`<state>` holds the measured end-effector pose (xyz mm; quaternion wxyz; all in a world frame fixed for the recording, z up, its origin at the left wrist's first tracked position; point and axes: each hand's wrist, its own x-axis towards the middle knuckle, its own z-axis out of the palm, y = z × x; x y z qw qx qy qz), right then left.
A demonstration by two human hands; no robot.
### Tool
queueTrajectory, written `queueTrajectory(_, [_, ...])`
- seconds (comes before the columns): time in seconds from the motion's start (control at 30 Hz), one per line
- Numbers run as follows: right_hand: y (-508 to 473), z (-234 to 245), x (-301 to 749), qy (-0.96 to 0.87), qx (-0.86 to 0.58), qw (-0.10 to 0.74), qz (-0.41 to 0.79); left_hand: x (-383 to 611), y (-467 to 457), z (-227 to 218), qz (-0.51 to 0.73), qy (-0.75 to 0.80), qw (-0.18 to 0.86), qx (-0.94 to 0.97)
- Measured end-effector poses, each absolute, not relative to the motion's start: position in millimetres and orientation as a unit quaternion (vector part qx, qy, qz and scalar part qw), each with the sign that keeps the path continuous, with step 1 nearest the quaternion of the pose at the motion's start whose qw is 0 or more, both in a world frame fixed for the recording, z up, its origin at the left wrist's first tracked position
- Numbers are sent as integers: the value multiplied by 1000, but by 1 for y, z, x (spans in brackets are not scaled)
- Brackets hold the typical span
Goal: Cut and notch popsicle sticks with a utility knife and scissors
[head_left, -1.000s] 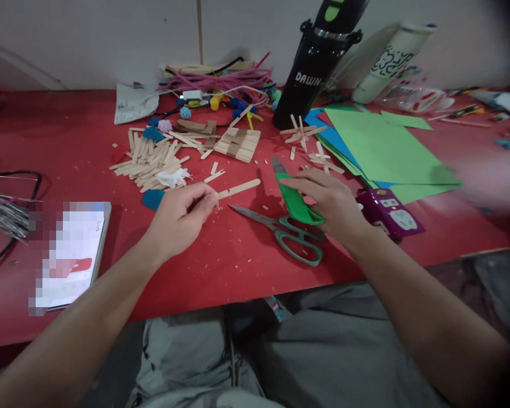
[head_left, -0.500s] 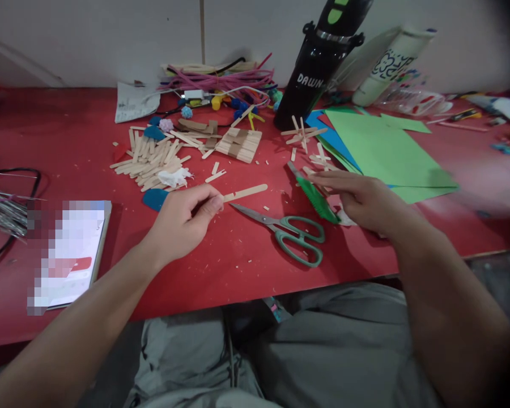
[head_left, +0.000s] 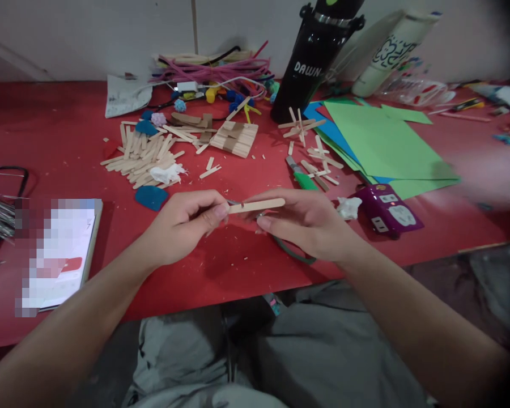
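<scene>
My left hand (head_left: 182, 224) pinches the left end of a flat wooden craft stick (head_left: 257, 205) and holds it level just above the red table (head_left: 59, 130). My right hand (head_left: 306, 221) meets it from the right, its fingers closed along the stick's other end. Green-handled scissors (head_left: 289, 253) lie under my right hand, mostly hidden. A green-handled cutter (head_left: 302, 178) lies on the table just beyond my right hand, untouched.
A pile of loose craft sticks (head_left: 147, 158) and a glued stick panel (head_left: 236, 137) lie behind my hands. A black bottle (head_left: 312, 62), green paper sheets (head_left: 382, 144), a purple power strip (head_left: 389, 209), crumpled tissue (head_left: 347, 207) and a phone (head_left: 62, 255) surround them.
My right hand let go of the green cutter, which now lies further back, and came left to take the stick's free end. My left hand lifted the stick slightly.
</scene>
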<state>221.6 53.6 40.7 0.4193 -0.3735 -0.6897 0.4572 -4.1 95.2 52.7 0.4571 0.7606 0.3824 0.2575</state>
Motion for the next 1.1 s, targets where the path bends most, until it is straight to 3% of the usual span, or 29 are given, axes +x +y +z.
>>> queueTrajectory(0.1, [52,41,217,-683,-367,444,449,-3,94,56,244,359,529,729])
queueTrajectory(0.27, [49,38,209,-672,-373,494,407,-3,91,54,244,345,559,713])
queueTrajectory(0.5, [47,39,210,-702,-345,483,394,-2,89,56,238,327,593,697])
queueTrajectory(0.83, [48,39,213,-694,-309,468,451,-2,87,62,226,317,565,727])
queueTrajectory(1.1, [47,48,212,-685,-367,417,471,-3,89,64,216,295,531,764])
